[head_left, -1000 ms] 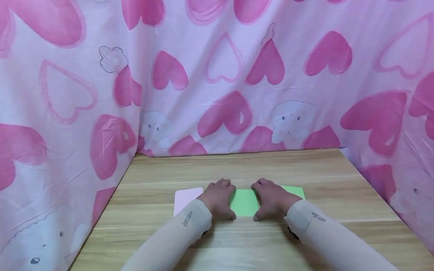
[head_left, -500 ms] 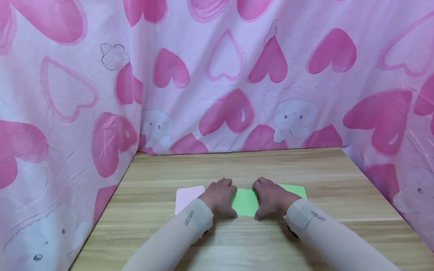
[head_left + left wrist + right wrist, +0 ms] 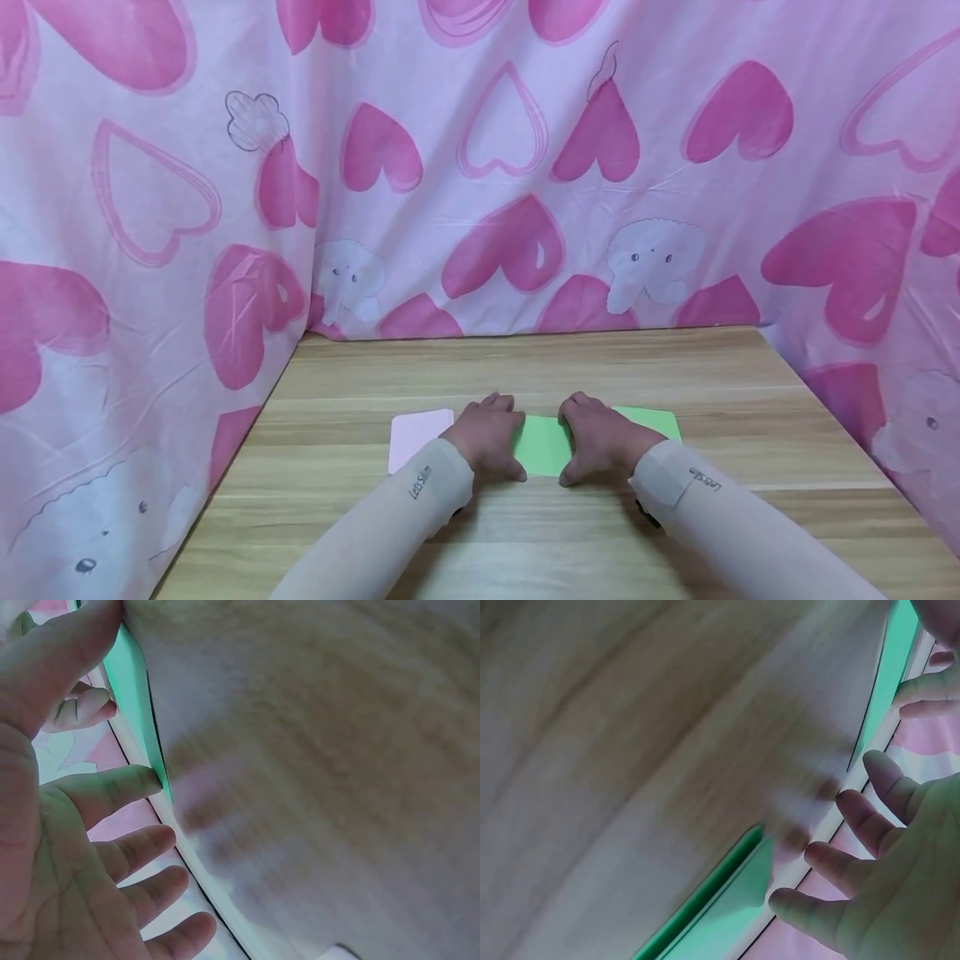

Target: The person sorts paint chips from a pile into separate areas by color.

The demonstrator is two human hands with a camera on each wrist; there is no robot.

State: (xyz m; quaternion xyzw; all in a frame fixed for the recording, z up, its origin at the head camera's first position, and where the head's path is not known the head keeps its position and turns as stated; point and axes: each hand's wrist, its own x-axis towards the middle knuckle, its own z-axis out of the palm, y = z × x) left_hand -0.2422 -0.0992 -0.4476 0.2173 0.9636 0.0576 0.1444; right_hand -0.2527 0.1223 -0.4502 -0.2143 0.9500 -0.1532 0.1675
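Observation:
A green card [image 3: 543, 446] lies on the wooden table between my two hands. My left hand [image 3: 486, 437] holds it at the left end; in the left wrist view the thumb and index fingertip meet the corners of the green card [image 3: 133, 690], the other fingers spread loosely. My right hand [image 3: 600, 437] spans the right end the same way, thumb on the near side and index on the far side. Beside my left wrist lies a pale pink card stack [image 3: 415, 437], partly covered. Behind my right hand sits a second green stack [image 3: 656, 421], showing layered edges in the right wrist view.
The wood-grain table [image 3: 525, 542] runs back to a pink heart-patterned curtain [image 3: 487, 167], which encloses the back and both sides. Bare tabletop shows in front of and behind the row of cards.
The whole head view shifts slightly as the camera tilts. Both hands keep their places at the green card, and the cards stay in the same row.

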